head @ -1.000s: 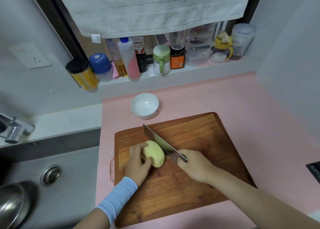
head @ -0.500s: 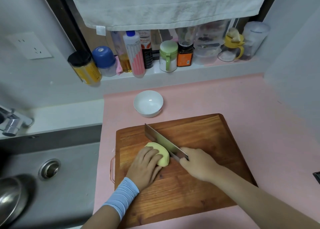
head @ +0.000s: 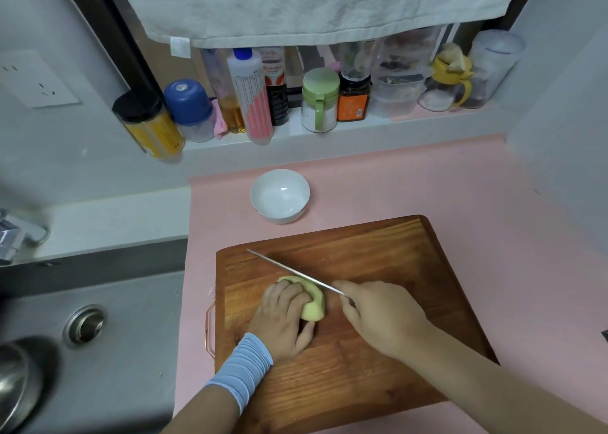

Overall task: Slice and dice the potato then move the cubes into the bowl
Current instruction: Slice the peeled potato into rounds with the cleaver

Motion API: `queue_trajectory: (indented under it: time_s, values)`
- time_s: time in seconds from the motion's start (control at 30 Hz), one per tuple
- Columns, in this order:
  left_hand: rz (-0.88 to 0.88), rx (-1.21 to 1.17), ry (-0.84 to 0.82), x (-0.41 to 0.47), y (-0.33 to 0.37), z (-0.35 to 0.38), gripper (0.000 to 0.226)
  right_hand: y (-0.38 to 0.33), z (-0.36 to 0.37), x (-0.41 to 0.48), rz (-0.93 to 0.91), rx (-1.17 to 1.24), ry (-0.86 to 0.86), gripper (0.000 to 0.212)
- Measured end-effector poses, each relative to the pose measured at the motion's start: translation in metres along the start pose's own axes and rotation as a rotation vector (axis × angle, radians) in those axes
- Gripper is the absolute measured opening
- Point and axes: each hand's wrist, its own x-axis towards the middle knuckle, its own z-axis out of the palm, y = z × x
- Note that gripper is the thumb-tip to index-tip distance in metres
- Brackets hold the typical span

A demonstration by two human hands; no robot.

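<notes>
Left grip (head: pixel 283 318) on potato (head: pixel 315 306), knife (head: pixel 296 274) atop

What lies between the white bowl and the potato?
In the head view, a strip of pink counter, bare cutting board, then the knife just before the potato.

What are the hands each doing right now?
Left hand: fingers curled over the potato, holding it on the cutting board.
Right hand: gripping the knife, blade over the potato.

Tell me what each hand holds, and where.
Left hand holds the potato from above, over its left side. Right hand grips the knife at its handle end.
</notes>
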Motion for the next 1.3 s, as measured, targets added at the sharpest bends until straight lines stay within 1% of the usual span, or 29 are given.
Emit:
queue_trajectory:
  time_s: [0.17, 0.3, 0.47, 0.7, 0.9, 1.07, 1.3]
  values:
    - [0.006, -0.01, 0.019, 0.001, 0.0, 0.001, 0.04, -0.012, -0.011, -0.011, -0.076, -0.002, 0.015, 0.036]
    - [0.011, 0.011, 0.016, 0.002, 0.001, 0.0, 0.041, -0.018, -0.021, -0.019, -0.031, -0.006, -0.014, 0.035]
    - [-0.001, 0.011, 0.0, 0.002, 0.001, 0.0, 0.039, -0.017, -0.028, -0.018, -0.02, -0.03, -0.049, 0.033]
    - [-0.037, 0.006, -0.022, 0.002, 0.0, 0.0, 0.039, -0.018, -0.031, -0.009, -0.019, -0.047, -0.096, 0.02]
    - [-0.05, 0.015, -0.039, 0.002, 0.001, -0.002, 0.04, -0.015, -0.035, -0.006, 0.038, -0.057, -0.152, 0.019]
    - [-0.071, -0.002, -0.05, 0.001, 0.0, -0.001, 0.039, -0.018, -0.03, 0.004, 0.017, -0.03, -0.155, 0.021]
    - [-0.064, 0.003, -0.046, 0.002, -0.001, -0.001, 0.038, -0.006, -0.03, 0.005, 0.031, -0.017, -0.186, 0.022]
